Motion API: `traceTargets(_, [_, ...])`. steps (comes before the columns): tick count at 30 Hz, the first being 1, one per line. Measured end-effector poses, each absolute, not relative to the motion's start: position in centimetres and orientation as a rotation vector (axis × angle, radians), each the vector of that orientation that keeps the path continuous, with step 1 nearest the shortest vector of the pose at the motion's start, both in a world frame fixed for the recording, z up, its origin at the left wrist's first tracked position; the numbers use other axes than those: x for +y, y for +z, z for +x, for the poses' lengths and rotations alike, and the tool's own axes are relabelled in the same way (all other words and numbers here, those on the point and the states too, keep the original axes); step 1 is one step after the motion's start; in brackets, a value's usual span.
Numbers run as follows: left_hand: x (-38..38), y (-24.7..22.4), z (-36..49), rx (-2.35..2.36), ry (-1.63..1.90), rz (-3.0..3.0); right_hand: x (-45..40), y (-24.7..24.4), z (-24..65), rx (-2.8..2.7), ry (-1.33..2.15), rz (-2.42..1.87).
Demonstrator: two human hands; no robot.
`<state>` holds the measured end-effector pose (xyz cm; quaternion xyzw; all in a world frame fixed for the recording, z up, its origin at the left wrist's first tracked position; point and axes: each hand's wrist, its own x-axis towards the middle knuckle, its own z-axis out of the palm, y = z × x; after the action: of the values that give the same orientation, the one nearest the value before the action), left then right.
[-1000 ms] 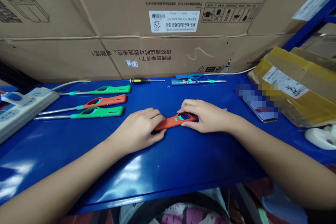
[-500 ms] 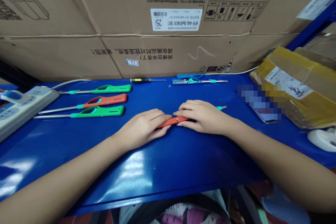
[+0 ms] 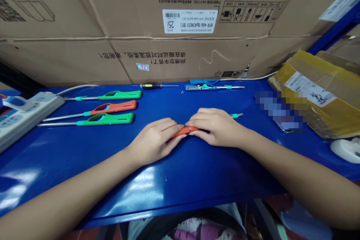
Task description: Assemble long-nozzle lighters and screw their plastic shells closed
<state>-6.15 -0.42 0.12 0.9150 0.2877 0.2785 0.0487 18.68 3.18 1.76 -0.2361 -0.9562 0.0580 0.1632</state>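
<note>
Orange lighter [image 3: 182, 131] in the middle of the surface [image 3: 180, 183], its handle turned so that a narrow edge shows between the two hands. The left hand [image 3: 157, 138] has its fingers closed around the left end of the handle; the right hand [image 3: 215, 125] grips it further right, thumb below and fingers above. Just past the right hand a teal collar [image 3: 234, 116] with a metal tip sticks out, most likely the same lighter's nozzle end, as the hand hides what lies between.

The step in hand looks like work on the handle's casing, perhaps pressing or prying along that edge; which of the two cannot be told. Either way, the next move seems to call for a firm hold at both ends and even force from the thumbs, so that the casing does not twist or slip.

Beyond the hands, an opened blue lighter [image 3: 194, 87] lies with its inner parts bare, a blue shell piece [image 3: 205, 81] just behind it. A screwdriver [image 3: 151, 86] rests to its left. Further left, two green lighters [image 3: 116, 119] flank a second orange lighter [image 3: 120, 105], near a power strip [image 3: 30, 108]. To the right lies a taped parcel [image 3: 337, 101]; a large carton [image 3: 135, 15] stands behind everything.
</note>
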Motion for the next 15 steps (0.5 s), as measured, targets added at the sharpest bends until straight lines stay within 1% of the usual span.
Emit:
traceTargets(6, [0.5, 0.2, -6.9, 0.86, 0.93, 2.742, 5.1, 2.4, 20.5, -2.76, 0.172, -0.694])
traceTargets(15, [1.1, 0.4, -7.5, 0.884, 0.939, 2.715, 5.8, 3.2, 21.6, -2.774, 0.162, -0.764])
